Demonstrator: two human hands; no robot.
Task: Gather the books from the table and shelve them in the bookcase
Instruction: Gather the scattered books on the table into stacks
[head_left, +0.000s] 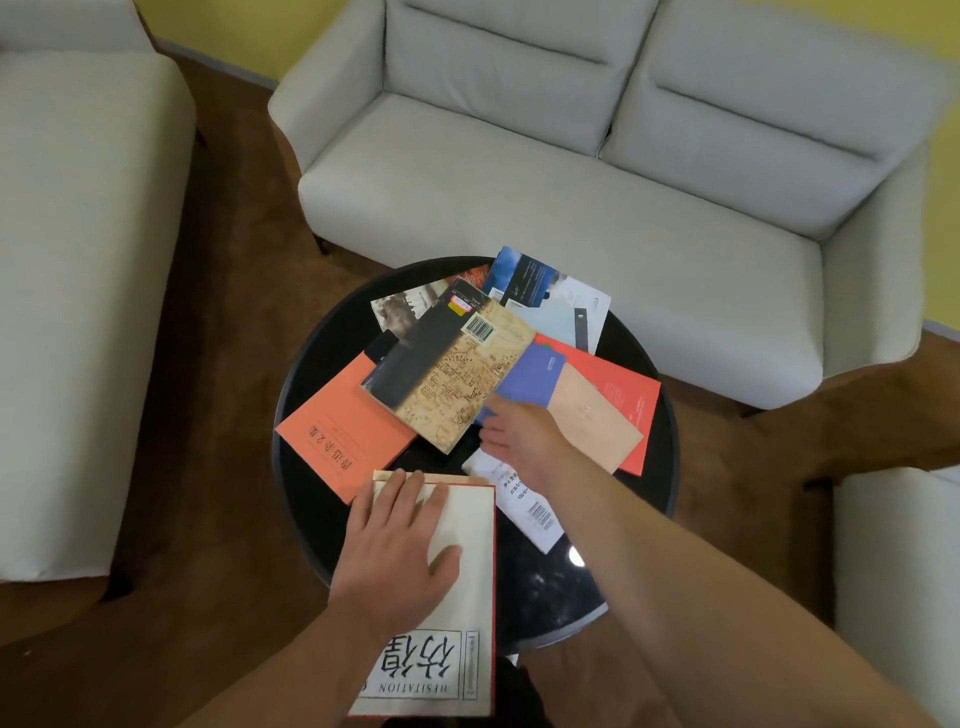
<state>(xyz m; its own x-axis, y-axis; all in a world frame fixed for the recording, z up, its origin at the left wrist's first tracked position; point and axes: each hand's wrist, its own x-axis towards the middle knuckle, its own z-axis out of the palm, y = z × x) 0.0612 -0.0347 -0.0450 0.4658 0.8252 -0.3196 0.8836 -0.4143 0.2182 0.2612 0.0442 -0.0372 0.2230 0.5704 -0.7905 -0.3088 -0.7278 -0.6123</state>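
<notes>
Several books lie scattered on a round black table (311, 374). My left hand (400, 540) lies flat, fingers spread, on a cream book with a red edge (467, 597) at the table's near side. My right hand (519, 436) reaches over the table with straight fingers, touching the edge of a map-covered book (457, 384) and a blue and tan book (571, 400). An orange book (332, 436) lies at the left, a red one (623, 384) at the right, a white one (530, 509) under my right wrist, a blue-white one (550, 296) at the back.
A light grey sofa (571, 182) stands behind the table. A second seat (78, 260) is at the left and an upholstered corner (893, 571) at the right. Brown floor surrounds the table. No bookcase is in view.
</notes>
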